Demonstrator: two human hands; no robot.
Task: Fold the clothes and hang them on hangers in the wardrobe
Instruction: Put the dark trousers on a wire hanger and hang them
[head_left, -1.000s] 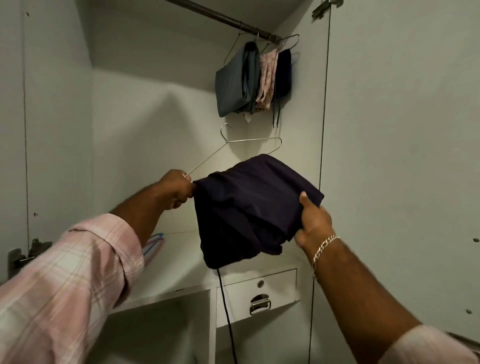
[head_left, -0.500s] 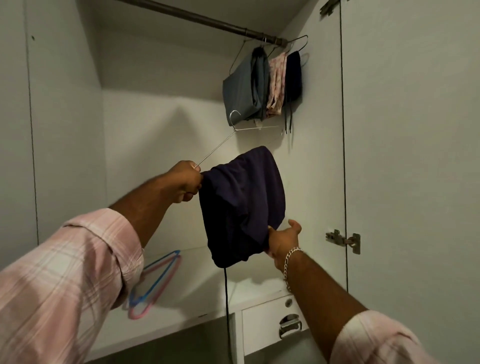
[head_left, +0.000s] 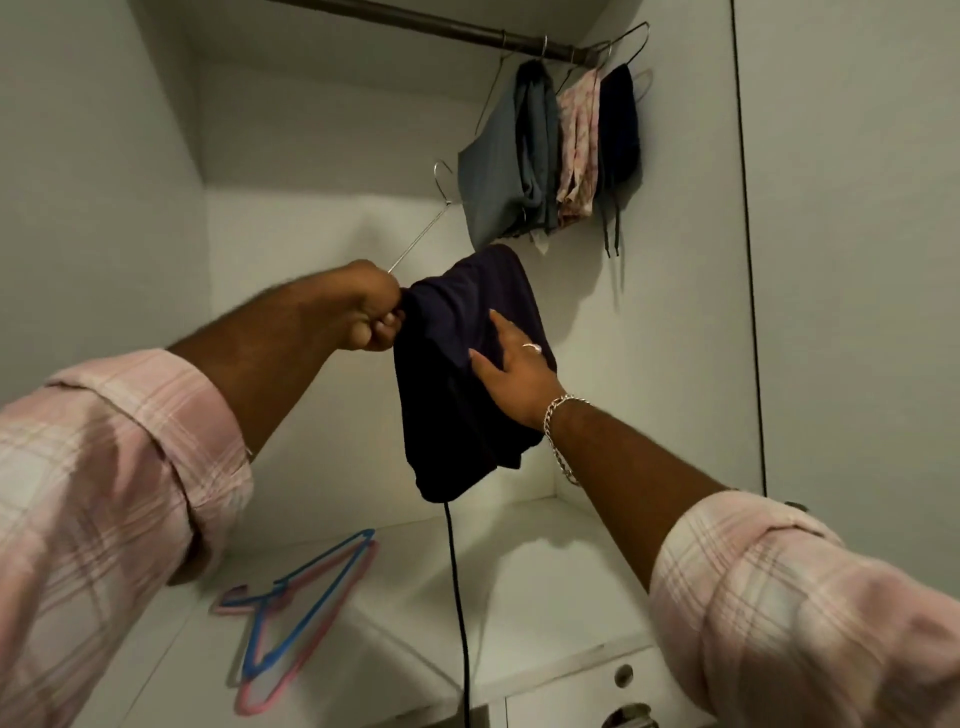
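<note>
Near the middle of the frame the left hand (head_left: 371, 312) was clenched in a fist around one end of a thin wire hanger (head_left: 415, 244), its fingers (head_left: 387, 330) curled tight at the spot where the dark navy garment (head_left: 457, 374) bunched against it. The hanger's bare wire ran up and to the right from that fist to its hook, which hung free below the rail and was not over it. The navy garment was draped over the hanger and hung down in folds, with a dark cord (head_left: 460, 597) trailing from its lower edge toward the bottom of the frame. The right hand (head_left: 511, 369) lay flat against the front of the garment, fingers straight and spread, pressing on the cloth without gripping it; a chain bracelet (head_left: 558, 436) circled that wrist. Both forearms came from pink plaid sleeves rolled back. In the upper right of the frame a dark rail (head_left: 415, 23) carried a grey garment (head_left: 498, 171), a pink patterned garment (head_left: 576, 150) and a dark garment (head_left: 618, 124), all on wire hangers and crowded together. On the white shelf (head_left: 519, 582) in the lower left lay a blue hanger (head_left: 306, 603) on top of a pink hanger (head_left: 270, 691).
</note>
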